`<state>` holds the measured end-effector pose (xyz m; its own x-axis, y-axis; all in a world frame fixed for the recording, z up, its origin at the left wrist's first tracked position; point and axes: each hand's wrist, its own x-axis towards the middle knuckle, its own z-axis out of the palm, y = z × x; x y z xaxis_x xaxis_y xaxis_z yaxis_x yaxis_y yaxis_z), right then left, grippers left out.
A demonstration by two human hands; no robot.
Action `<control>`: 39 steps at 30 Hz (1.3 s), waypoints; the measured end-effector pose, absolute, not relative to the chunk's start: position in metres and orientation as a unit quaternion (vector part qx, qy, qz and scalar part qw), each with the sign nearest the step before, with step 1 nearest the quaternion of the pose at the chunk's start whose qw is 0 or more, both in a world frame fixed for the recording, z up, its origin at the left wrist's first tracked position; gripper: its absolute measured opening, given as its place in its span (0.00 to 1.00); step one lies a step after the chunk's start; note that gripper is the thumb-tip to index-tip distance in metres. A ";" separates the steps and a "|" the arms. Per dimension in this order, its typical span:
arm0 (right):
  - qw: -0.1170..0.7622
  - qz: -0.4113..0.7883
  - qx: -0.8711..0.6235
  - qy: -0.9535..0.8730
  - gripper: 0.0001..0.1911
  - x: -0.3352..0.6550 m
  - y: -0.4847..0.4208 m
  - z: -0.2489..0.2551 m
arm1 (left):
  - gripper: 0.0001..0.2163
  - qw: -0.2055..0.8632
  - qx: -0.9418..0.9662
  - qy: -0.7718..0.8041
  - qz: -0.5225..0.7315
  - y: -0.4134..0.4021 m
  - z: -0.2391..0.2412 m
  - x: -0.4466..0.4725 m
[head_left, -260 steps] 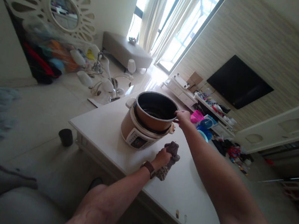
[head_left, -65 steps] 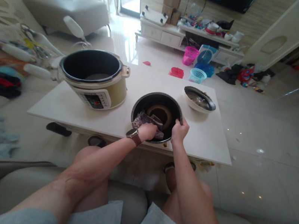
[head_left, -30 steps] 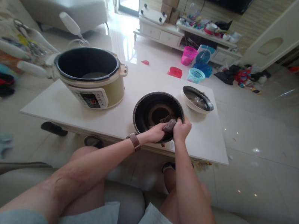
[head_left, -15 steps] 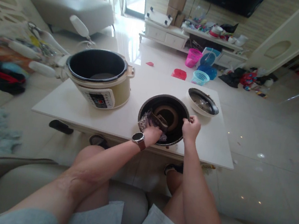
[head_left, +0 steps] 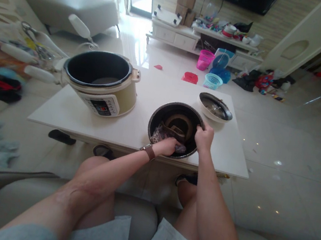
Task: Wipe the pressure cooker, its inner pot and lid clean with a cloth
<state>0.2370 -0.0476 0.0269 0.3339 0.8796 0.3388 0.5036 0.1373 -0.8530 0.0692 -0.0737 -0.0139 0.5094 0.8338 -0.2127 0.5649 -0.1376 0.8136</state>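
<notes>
A dark round inner pot (head_left: 177,110) is tilted toward me at the near edge of the white table (head_left: 66,115). My right hand (head_left: 204,138) grips its right rim, fingers closed over the edge. Inside the pot, my left hand (head_left: 168,146) is closed on a patterned cloth (head_left: 160,134) pressed against the near inner wall; part of the cloth is hidden under the fingers. To the left stands an electric pressure cooker (head_left: 127,98) without its lid, its dark inside showing. The lid (head_left: 215,107) lies upside down on the table behind my right hand.
Beyond the table, a pink basket (head_left: 205,60), a light blue basket (head_left: 213,81) and a red plastic item (head_left: 190,77) are on the floor. A white fan-like frame (head_left: 58,49) stands at the left. The sofa (head_left: 143,210) is beneath me.
My left hand has slid slightly right and down inside the pot with the cloth. My right hand still holds the rim. The whole view has shifted a little.
</notes>
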 end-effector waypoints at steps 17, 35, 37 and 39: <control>0.545 0.196 -0.654 -0.486 0.15 0.234 -0.045 0.010 | 0.27 0.559 0.725 0.369 0.160 -0.068 0.007 0.069; 0.494 0.226 -0.637 -0.547 0.21 0.259 -0.039 0.012 | 0.18 0.229 0.850 0.469 -0.063 -0.086 0.017 0.056; 0.490 0.214 -0.644 -0.547 0.19 0.257 -0.041 0.011 | 0.18 0.245 0.848 0.469 -0.044 -0.083 0.011 0.056; 0.490 0.200 -0.653 -0.541 0.19 0.254 -0.043 0.011 | 0.20 0.287 0.838 0.465 -0.012 -0.079 0.003 0.056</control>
